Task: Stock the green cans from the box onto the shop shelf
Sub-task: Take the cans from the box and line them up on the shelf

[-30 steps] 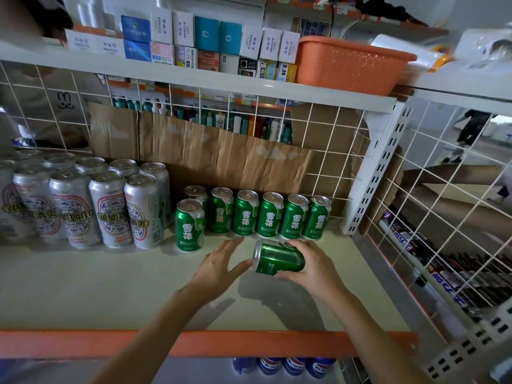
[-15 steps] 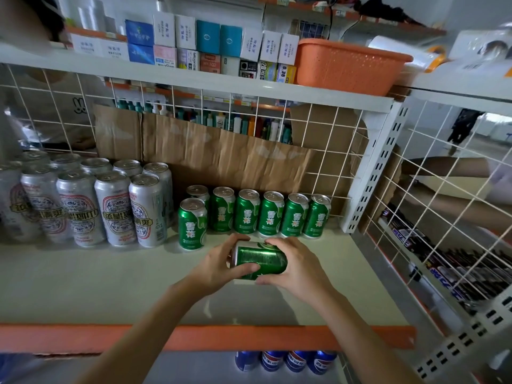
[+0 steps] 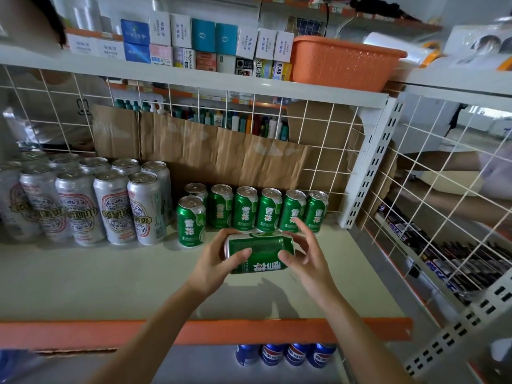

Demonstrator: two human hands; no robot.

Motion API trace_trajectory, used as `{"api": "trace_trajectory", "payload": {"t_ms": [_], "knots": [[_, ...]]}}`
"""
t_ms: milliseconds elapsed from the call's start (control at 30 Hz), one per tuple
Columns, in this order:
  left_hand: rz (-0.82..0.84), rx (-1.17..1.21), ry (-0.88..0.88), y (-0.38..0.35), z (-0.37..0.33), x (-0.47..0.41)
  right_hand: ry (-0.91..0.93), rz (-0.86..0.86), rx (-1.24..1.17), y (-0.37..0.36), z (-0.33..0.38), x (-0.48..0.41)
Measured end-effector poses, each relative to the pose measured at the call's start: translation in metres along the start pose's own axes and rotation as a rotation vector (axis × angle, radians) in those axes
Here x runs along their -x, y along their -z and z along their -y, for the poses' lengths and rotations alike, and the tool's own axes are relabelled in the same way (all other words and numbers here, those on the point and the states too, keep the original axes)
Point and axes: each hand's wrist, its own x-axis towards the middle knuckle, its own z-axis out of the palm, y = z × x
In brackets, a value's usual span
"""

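A green can lies sideways in the air just above the shelf. My left hand grips its left end, thumb across the front. My right hand is at the can's right end; only its thumb touches the can and its fingers are spread and lifted. A row of several green cans stands upright at the back of the shelf, right behind the held can. One more green can stands in front of the row's left end. The box is not in view.
Tall silver cans fill the shelf's left side. Cardboard leans behind the wire back grid, and a wire side panel closes the right. An orange lip edges the front, with blue cans below. The upper shelf holds an orange basket.
The can moved left from my right hand alone into my left hand's grip. My left hand closed round it and my right fingers loosened. The can rolled so its label faces me.
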Motion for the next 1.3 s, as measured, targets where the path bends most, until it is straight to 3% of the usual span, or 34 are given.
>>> {"api": "trace_trajectory", "payload": {"t_ms": [133,333,700,900,1000,1167,1300], "knots": [[-0.011,0.100,0.007,-0.006,-0.006,0.005,-0.054,-0.076,-0.088,-0.004,-0.002,0.004],[0.020,0.191,0.024,-0.007,-0.002,0.006,0.044,-0.156,-0.051,-0.005,0.010,-0.001],[0.306,0.097,0.101,-0.005,0.008,0.003,0.109,-0.018,0.404,0.006,0.054,-0.026],[0.289,0.118,0.100,-0.020,0.004,0.008,0.107,0.009,0.529,-0.002,0.069,-0.026],[0.263,0.156,0.106,-0.023,0.005,0.010,0.107,-0.007,0.474,-0.005,0.065,-0.023],[0.238,0.276,0.118,-0.022,0.002,0.009,0.022,0.083,0.026,0.000,0.053,-0.014],[0.277,0.333,0.129,-0.017,-0.003,0.008,-0.014,0.139,-0.111,-0.003,0.039,-0.006]]}}
